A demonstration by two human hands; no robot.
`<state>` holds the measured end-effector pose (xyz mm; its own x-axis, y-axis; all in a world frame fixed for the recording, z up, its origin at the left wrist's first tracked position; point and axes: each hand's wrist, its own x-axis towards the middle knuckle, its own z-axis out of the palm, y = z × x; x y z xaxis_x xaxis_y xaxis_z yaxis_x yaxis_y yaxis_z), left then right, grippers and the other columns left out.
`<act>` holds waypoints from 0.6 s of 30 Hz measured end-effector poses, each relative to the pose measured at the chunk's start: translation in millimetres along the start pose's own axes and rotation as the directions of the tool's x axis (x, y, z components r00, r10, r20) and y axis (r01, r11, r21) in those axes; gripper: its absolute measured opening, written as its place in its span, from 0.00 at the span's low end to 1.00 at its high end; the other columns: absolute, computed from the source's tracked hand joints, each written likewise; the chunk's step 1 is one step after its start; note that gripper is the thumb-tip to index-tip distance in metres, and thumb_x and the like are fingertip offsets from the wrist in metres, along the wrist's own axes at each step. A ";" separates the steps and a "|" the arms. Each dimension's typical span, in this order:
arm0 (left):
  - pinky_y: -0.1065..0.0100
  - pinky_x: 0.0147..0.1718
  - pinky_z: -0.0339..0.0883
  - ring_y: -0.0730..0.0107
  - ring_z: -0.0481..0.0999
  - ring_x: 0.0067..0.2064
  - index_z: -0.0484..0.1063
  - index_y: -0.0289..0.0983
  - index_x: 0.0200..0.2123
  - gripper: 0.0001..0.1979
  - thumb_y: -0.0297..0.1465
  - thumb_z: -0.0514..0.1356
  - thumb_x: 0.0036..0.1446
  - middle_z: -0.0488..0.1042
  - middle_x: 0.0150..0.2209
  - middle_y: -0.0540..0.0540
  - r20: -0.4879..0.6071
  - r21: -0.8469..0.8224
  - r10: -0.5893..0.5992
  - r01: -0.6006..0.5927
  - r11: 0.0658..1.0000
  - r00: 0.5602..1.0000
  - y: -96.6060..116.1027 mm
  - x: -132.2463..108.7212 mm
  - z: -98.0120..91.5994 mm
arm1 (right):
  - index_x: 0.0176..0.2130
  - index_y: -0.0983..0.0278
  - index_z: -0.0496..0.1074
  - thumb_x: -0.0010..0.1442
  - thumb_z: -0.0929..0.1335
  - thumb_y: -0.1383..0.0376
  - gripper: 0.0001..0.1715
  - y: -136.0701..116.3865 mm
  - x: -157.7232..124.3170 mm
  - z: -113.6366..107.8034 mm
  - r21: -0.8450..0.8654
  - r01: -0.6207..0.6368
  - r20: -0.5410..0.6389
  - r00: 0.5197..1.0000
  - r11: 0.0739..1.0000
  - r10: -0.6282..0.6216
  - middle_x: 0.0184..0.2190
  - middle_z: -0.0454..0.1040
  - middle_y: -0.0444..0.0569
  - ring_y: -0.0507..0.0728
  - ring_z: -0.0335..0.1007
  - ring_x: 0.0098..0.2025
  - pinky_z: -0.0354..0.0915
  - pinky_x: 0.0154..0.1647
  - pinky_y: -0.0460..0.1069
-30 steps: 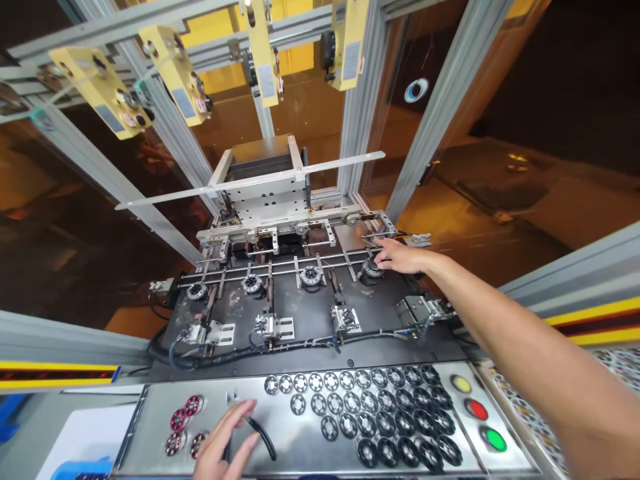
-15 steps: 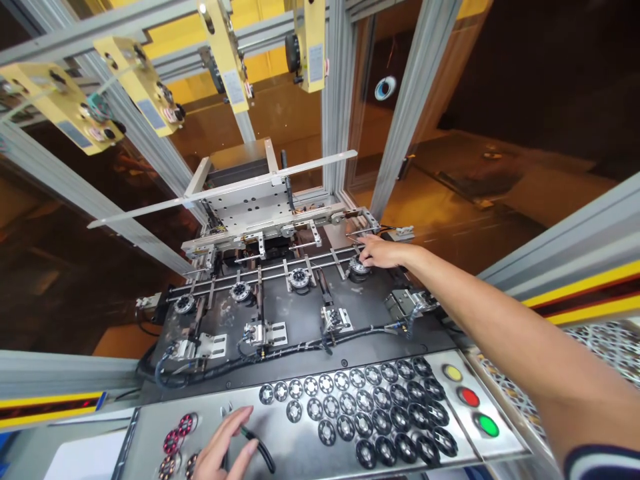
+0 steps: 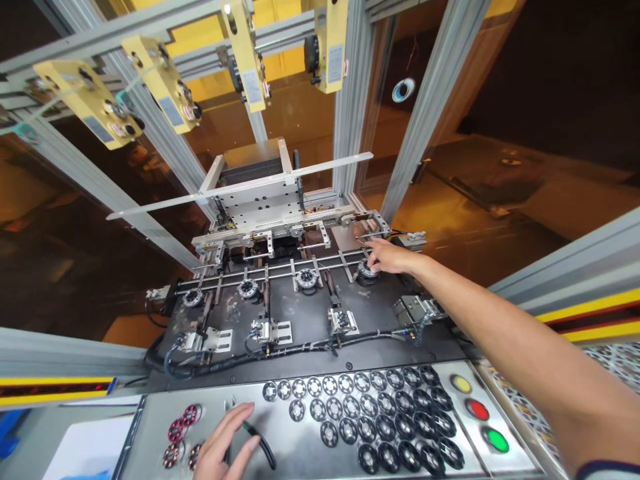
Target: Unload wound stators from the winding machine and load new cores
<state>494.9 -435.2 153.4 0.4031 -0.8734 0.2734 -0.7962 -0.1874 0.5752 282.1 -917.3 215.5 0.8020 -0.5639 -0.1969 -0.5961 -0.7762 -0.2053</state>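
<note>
My left hand (image 3: 226, 445) is at the front of the metal panel, its thumb and fingers curled around a pair of pliers (image 3: 263, 451) with dark handles. The jaws point away from me, and part of the tool is hidden under the hand. My right hand (image 3: 389, 257) reaches far across to the rightmost round fixture (image 3: 369, 271), fingers bent down onto its top. The fingertips partly cover the fixture, so I cannot make out whether they grip a part. Similar round fixtures, such as the one in the middle (image 3: 307, 280), stand in a row to the left.
Rows of black ring-shaped cores (image 3: 369, 405) lie on the metal panel (image 3: 295, 460). Several copper-wound rings (image 3: 176, 430) sit left of my left hand. Yellow, red and green buttons (image 3: 495, 439) are at right. A cable bundle (image 3: 295, 348) crosses the machine bed; yellow units (image 3: 250, 60) hang above.
The whole view has shifted slightly, so most things appear farther right. Both hands keep nearly the same pose: the left at the pliers, the right at the rightmost fixture.
</note>
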 end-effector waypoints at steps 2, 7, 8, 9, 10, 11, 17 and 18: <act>0.77 0.58 0.53 0.75 0.68 0.55 0.70 0.44 0.53 0.18 0.38 0.58 0.60 0.69 0.53 0.52 -0.002 -0.006 -0.016 0.016 1.000 1.000 2.7 1.2 -1.6 | 0.35 0.69 0.78 0.56 0.67 0.70 0.09 -5.7 -7.5 -0.8 -0.029 -0.039 -0.069 0.997 0.999 0.037 0.55 0.66 0.56 0.64 0.48 0.66 0.45 0.67 0.53; 0.75 0.60 0.53 0.74 0.68 0.55 0.70 0.46 0.53 0.18 0.39 0.58 0.60 0.69 0.53 0.53 -0.030 -0.004 -0.029 0.029 1.000 0.999 -8.4 -3.7 -10.6 | 0.47 0.75 0.75 0.59 0.59 0.75 0.22 -21.9 -36.6 10.6 -0.134 -0.038 -0.113 0.993 0.990 0.023 0.60 0.59 0.58 0.67 0.44 0.66 0.50 0.65 0.57; 0.75 0.60 0.52 0.75 0.68 0.55 0.70 0.46 0.53 0.18 0.39 0.58 0.60 0.69 0.53 0.54 -0.041 0.001 -0.036 0.036 0.999 0.999 -12.9 -6.5 -13.1 | 0.54 0.76 0.70 0.56 0.58 0.78 0.29 -24.6 -42.3 14.3 -0.163 -0.049 -0.104 0.994 0.985 0.033 0.63 0.55 0.57 0.67 0.41 0.67 0.52 0.64 0.58; 0.77 0.60 0.52 0.76 0.68 0.55 0.70 0.47 0.53 0.18 0.39 0.58 0.60 0.69 0.53 0.55 -0.053 0.004 -0.043 0.043 0.999 0.998 -17.6 -9.7 -15.5 | 0.60 0.76 0.64 0.53 0.57 0.81 0.36 -27.3 -47.4 17.6 -0.186 -0.061 -0.082 0.996 0.981 0.046 0.65 0.51 0.56 0.66 0.38 0.68 0.53 0.64 0.58; 0.78 0.60 0.51 0.78 0.68 0.55 0.69 0.48 0.53 0.18 0.40 0.58 0.60 0.70 0.52 0.56 -0.066 0.005 -0.050 0.051 0.999 0.997 -22.1 -13.2 -17.6 | 0.63 0.75 0.59 0.50 0.56 0.82 0.41 -30.1 -51.6 20.4 -0.206 -0.072 -0.044 0.997 0.976 0.065 0.66 0.46 0.53 0.64 0.36 0.69 0.54 0.64 0.58; 0.80 0.59 0.51 0.79 0.68 0.55 0.69 0.49 0.53 0.18 0.39 0.58 0.60 0.69 0.52 0.57 -0.080 0.002 -0.060 0.061 0.998 0.995 -26.1 -16.8 -19.3 | 0.65 0.74 0.54 0.50 0.55 0.83 0.44 -33.1 -54.9 22.6 -0.226 -0.084 -0.007 0.996 0.971 0.085 0.67 0.42 0.51 0.63 0.35 0.69 0.53 0.64 0.57; 0.72 0.56 0.58 0.70 0.68 0.55 0.70 0.42 0.52 0.20 0.43 0.57 0.60 0.70 0.52 0.52 -0.193 0.027 -0.113 0.120 0.992 0.975 -43.8 -27.2 -24.0 | 0.64 0.74 0.58 0.52 0.57 0.81 0.39 -49.3 -56.1 21.7 -0.352 -0.124 -0.053 0.992 0.928 0.113 0.66 0.44 0.52 0.63 0.43 0.67 0.58 0.61 0.57; 0.71 0.56 0.58 0.69 0.68 0.55 0.70 0.41 0.52 0.20 0.42 0.57 0.60 0.70 0.52 0.51 -0.234 0.066 -0.091 0.109 0.992 0.968 -48.3 -26.9 -25.4 | 0.62 0.75 0.61 0.52 0.58 0.81 0.38 -52.6 -58.3 20.4 -0.366 -0.129 -0.141 0.987 0.921 0.082 0.65 0.48 0.54 0.64 0.46 0.67 0.60 0.59 0.58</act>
<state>533.9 -391.3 137.8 0.5679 -0.7234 0.3926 -0.7756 -0.3105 0.5496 266.0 -837.9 218.2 0.7474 -0.6601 -0.0757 -0.6395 -0.7456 0.1876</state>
